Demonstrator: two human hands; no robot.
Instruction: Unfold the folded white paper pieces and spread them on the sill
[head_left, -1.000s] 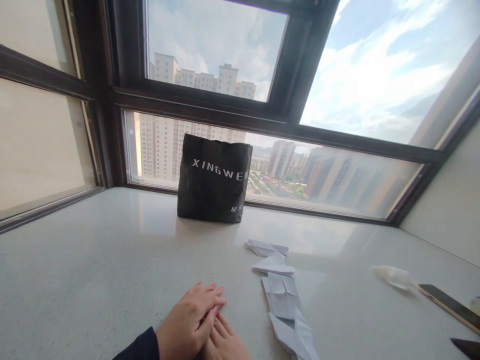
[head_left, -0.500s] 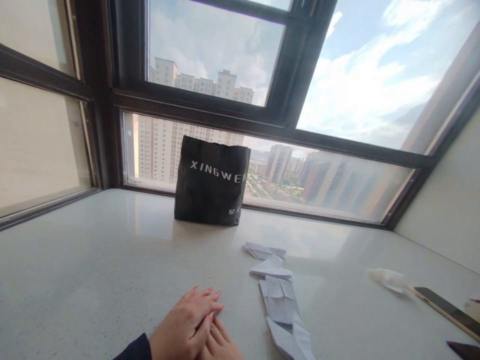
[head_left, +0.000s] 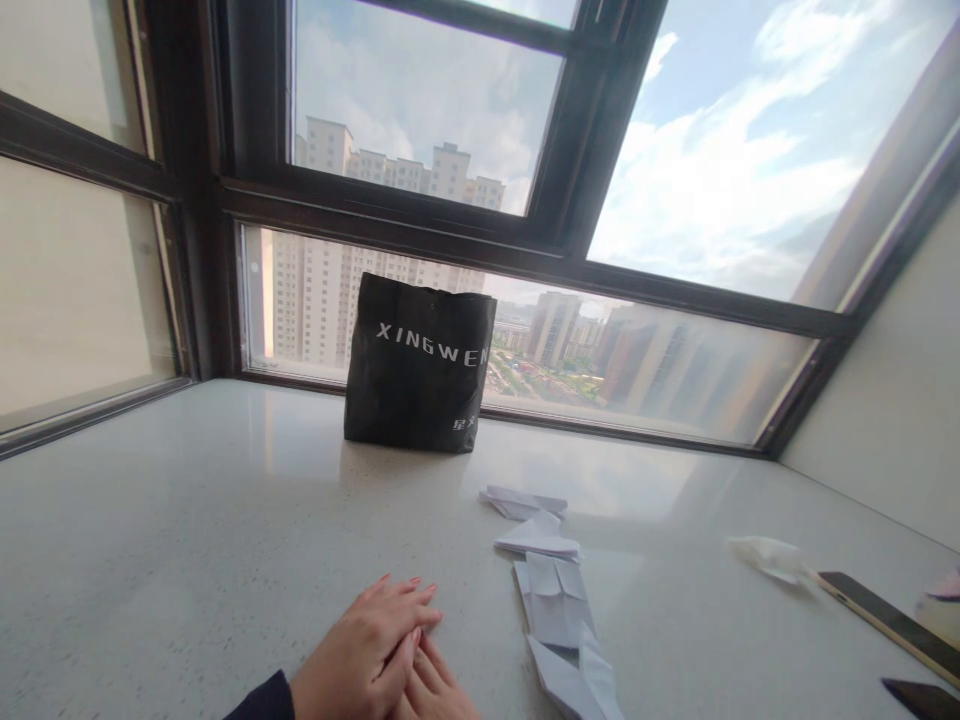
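The left hand [head_left: 367,640] lies loosely over the right hand [head_left: 435,688], fingers extended, neither visibly gripping anything. Beside them on the sill [head_left: 187,520] sit folded papers [head_left: 555,605]; a careless sideways sweep could scatter them.

Open counter [head_left: 172,570] at left, folded papers [head_left: 556,608] blocking right of centre, black bag [head_left: 416,390] standing behind

On the ledge [head_left: 187,560], the bag [head_left: 416,375] stands behind the hands [head_left: 367,645], with papers [head_left: 556,605] to their right.
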